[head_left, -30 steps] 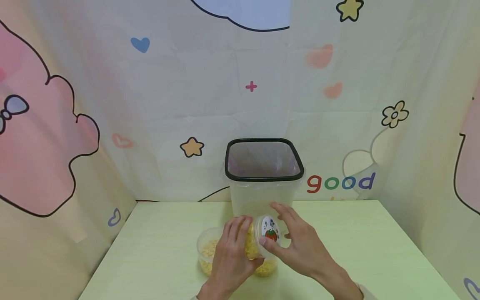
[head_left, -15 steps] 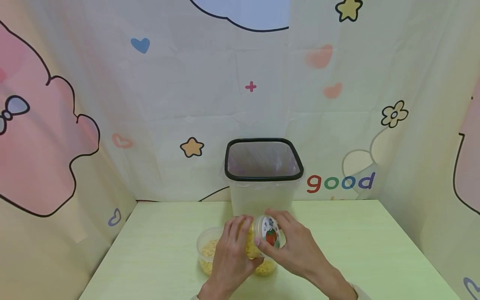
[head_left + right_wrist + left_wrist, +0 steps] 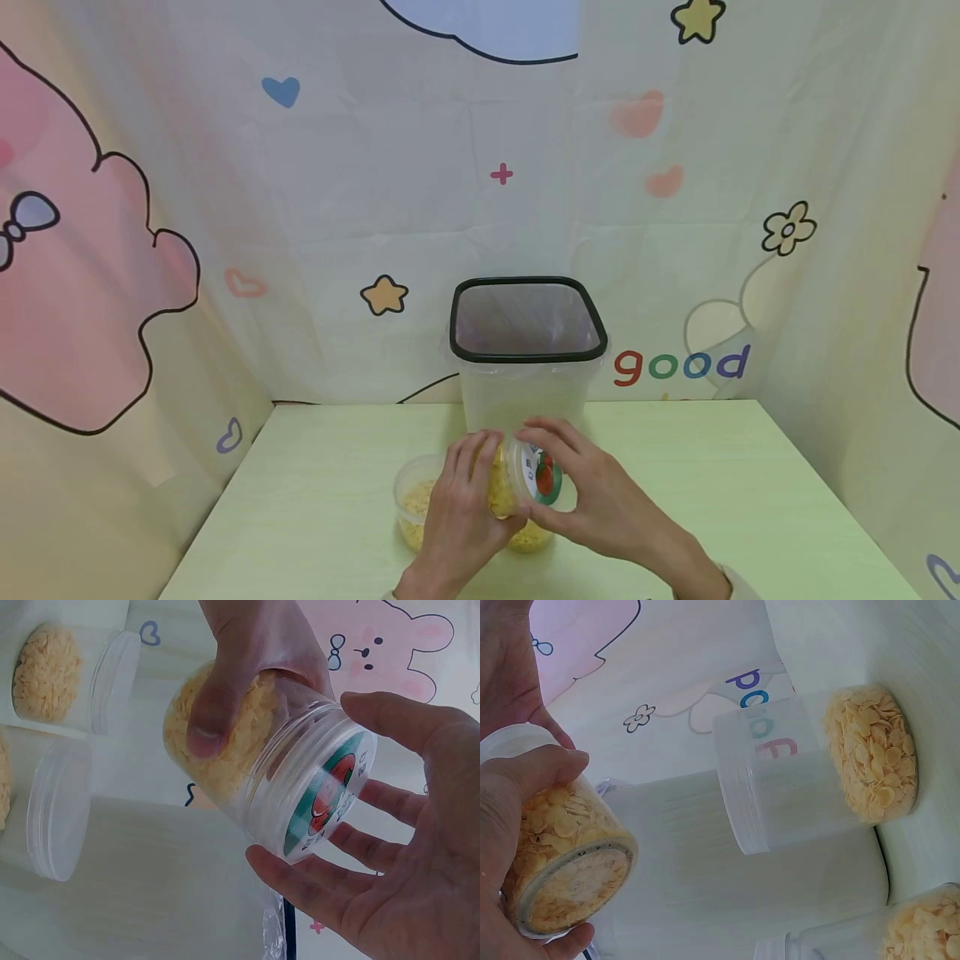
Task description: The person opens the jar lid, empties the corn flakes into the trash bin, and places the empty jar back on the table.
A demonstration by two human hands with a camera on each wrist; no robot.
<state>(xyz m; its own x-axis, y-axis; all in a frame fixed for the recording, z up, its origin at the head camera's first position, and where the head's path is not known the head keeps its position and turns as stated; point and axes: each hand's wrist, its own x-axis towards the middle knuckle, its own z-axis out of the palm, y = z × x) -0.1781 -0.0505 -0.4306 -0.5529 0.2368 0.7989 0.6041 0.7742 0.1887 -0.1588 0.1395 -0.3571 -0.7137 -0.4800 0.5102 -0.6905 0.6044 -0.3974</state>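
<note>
My left hand (image 3: 461, 508) grips a clear plastic jar (image 3: 500, 487) around its body, above the table. Pale yellow flakes fill much of it, as the left wrist view shows at the jar's base (image 3: 577, 889). The jar lies tilted on its side, lid towards the right. My right hand (image 3: 603, 496) holds the rim of the clear lid (image 3: 322, 799), thumb on one edge and fingertips on the other. A label with red fruit and green covers the lid's top. Whether the lid is loose from the jar cannot be seen.
Two more jars of flakes stand on the pale green table (image 3: 300, 500): a left one (image 3: 411, 500) and a right one (image 3: 531, 537), partly behind my hands. A tall translucent bin (image 3: 525, 387) with a black rim stands behind, against a printed cloth backdrop (image 3: 375, 183).
My right hand has come from spread fingers near the lid to its rim. The lid's label has turned, its red fruit now towards the right. My left hand stays nearly still.
</note>
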